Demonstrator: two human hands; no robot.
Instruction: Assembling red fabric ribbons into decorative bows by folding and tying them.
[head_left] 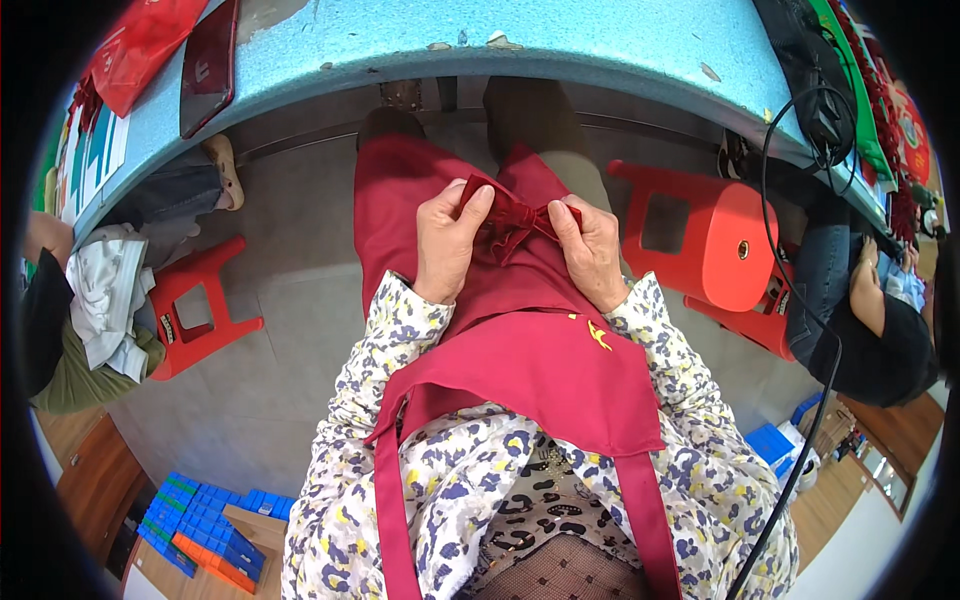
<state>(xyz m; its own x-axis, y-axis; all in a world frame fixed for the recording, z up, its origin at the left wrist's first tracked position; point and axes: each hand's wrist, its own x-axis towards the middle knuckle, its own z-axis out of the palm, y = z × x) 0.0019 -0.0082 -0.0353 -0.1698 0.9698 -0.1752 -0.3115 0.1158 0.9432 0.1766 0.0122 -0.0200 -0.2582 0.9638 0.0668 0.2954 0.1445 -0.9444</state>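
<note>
In the head view, you have a dark red velvet bow point(518, 214) up over your lap, in front of the red apron point(520, 370) and well apart from the table point(450, 40). Your left hand point(445, 240) pinches the bow's left loop between thumb and fingers, and your right hand point(592, 255) grips the right loop the same way. Both grips are narrow, one on each side of the knot, so the bow is stretched between them.

As for how far along it is, the bow's shape looks made: a gathered middle, a loop to each side and tails hanging below the knot. What is left, judging by your hold, seems to be no more than evening or tightening the loops; whether the knot is fully firm, you cannot tell from here, since your thumbs cover part of the loops.

On the table, a dark flat glossy item point(210, 70) lies at the left beside a red bag point(145, 50), and a black cable point(835, 340) hangs at the right. A red stool point(738, 245) stands to your right, and another person sits on each side.
</note>
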